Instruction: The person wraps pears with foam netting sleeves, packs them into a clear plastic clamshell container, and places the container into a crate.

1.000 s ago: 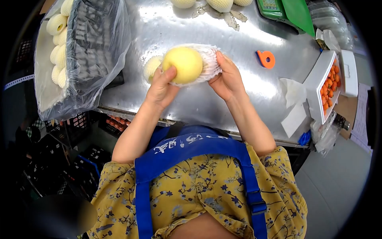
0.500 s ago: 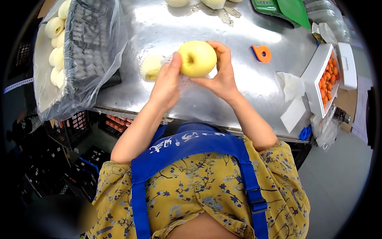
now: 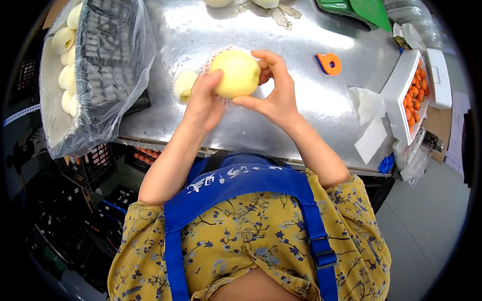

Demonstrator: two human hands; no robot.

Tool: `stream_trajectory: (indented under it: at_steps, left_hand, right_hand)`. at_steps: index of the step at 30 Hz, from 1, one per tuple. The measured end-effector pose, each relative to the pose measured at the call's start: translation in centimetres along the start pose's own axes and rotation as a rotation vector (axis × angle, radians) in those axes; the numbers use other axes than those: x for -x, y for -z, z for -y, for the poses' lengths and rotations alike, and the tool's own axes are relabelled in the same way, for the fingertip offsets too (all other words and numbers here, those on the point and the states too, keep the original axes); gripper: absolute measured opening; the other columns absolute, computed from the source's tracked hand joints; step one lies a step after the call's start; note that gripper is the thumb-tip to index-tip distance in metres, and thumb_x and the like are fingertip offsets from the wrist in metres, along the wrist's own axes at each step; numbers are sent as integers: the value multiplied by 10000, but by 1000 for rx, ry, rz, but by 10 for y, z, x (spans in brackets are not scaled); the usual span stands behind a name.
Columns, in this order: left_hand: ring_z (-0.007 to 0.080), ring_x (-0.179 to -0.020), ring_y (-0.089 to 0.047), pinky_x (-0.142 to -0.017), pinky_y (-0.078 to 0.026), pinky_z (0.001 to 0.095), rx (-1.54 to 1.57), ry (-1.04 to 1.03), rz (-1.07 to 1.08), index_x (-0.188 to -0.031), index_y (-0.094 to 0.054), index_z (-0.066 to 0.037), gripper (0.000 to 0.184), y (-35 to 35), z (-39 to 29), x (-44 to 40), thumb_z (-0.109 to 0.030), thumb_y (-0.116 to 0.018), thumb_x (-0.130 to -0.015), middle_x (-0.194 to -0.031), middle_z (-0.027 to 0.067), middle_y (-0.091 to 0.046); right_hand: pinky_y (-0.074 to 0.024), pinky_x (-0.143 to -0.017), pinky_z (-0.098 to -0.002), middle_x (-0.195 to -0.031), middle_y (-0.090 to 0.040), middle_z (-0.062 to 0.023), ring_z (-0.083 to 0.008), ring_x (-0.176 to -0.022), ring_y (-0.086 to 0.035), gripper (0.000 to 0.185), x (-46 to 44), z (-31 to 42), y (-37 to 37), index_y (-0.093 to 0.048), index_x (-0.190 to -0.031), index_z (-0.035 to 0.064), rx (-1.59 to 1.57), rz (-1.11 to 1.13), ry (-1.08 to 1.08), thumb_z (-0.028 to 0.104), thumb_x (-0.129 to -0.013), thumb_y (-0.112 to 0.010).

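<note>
Between my two hands, above the metal table, is a smooth yellow apple (image 3: 232, 75). My left hand (image 3: 205, 98) grips its left side, with the thumb on top and the other fingers hidden beneath. Fingers and thumb of my right hand (image 3: 273, 90) close around its right side, by the dimple. White foam netting (image 3: 207, 64) shows behind the apple at my left hand; how far it wraps underneath is hidden. Just left of my left hand, another fruit in a foam net (image 3: 185, 84) lies on the table.
At left stands a plastic-lined crate (image 3: 113, 65) with several foam-netted fruits (image 3: 67, 79). An orange tape dispenser (image 3: 330, 64) lies to the right. Beyond it is a white box (image 3: 393, 103) of small orange fruits (image 3: 412, 98). A green scale (image 3: 346, 7) sits at the back of the metal table (image 3: 301, 110).
The apple has turned, so its dimple now faces right instead of up toward me. Both hands have shifted slightly left with it, and more netting shows behind it.
</note>
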State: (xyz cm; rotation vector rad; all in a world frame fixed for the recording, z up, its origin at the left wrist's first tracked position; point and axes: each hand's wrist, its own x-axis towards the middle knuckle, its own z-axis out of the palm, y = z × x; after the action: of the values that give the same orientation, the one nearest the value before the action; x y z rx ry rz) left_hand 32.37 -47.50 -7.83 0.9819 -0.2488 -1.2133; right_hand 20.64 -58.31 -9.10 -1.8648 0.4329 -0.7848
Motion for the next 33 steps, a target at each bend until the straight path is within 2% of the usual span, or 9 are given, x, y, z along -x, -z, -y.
stream_trajectory:
  at_steps: [5,9,11,12,15,18,21,22,33]
  left_hand:
    - [242,-1084,-553,-930,-469,388,573,189,2,-1204,-494,-61,546,14,6,-4,-476,-466,-851,-1161,111,-558]
    - [243,-1084,-552,-931,-469,398,664,203,43,-1196,-498,-60,532,15,8,-4,-477,-432,-872,-1164,114,-553]
    - [241,-1095,-543,-935,-463,390,707,200,128,-1197,-497,-56,515,17,8,-5,-466,-431,-893,-1169,118,-549]
    - [240,-1109,-533,-936,-457,390,523,144,45,-1219,-483,-49,512,13,8,-3,-451,-431,-907,-1185,116,-543]
    - [229,-1154,-499,-962,-418,383,96,-18,-104,-1279,-440,-25,493,-3,7,4,-390,-422,-949,-1235,112,-521]
    - [191,-1184,-467,-1014,-350,346,-51,-130,-63,-1304,-418,6,445,-8,4,8,-290,-416,-972,-1274,106,-500]
    - [154,-1173,-465,-1015,-324,302,-113,-160,-34,-1282,-452,31,396,-12,-1,9,-204,-451,-964,-1274,96,-507]
    - [155,-1172,-466,-1010,-329,300,-117,-158,-33,-1275,-462,32,387,-12,-1,10,-194,-459,-960,-1267,96,-514]
    - [150,-1124,-495,-978,-357,297,-165,-105,-33,-1227,-503,37,355,-3,-5,7,-178,-488,-945,-1197,97,-557]
  right_hand:
    - [-448,-585,-305,-874,-577,-74,-222,-697,-532,649,-1,2,-5,-522,-1090,70,216,-33,270,183,-535,-838]
    - [-474,-659,-326,-1026,-564,-108,-284,-829,-554,624,-2,3,-4,-511,-1069,73,327,-50,379,147,-536,-828]
    - [-475,-793,-338,-1134,-523,-138,-269,-987,-534,660,-2,-2,-7,-479,-1114,69,251,-4,348,117,-561,-837]
    - [-475,-860,-344,-1188,-503,-153,-261,-1067,-525,679,-1,-6,-8,-463,-1137,68,213,19,332,102,-574,-841]
    - [-463,-891,-361,-1186,-528,-132,-287,-1086,-532,586,5,-12,-10,-470,-1065,66,-162,-47,103,61,-588,-809]
    - [-450,-920,-364,-1230,-514,-116,-233,-1096,-533,527,7,-14,-2,-465,-1152,65,-889,-52,-501,187,-731,-757]
    - [-467,-905,-360,-1241,-513,-103,-213,-1092,-540,536,5,-18,6,-442,-1247,63,-1368,64,-546,364,-846,-630]
    - [-486,-887,-363,-1233,-520,-110,-219,-1096,-539,605,7,-22,5,-418,-1299,65,-1285,111,-551,495,-884,-513]
    - [-551,-798,-388,-1159,-564,-171,-290,-929,-631,629,5,-28,0,-437,-1265,41,-1269,223,-624,539,-883,-473]
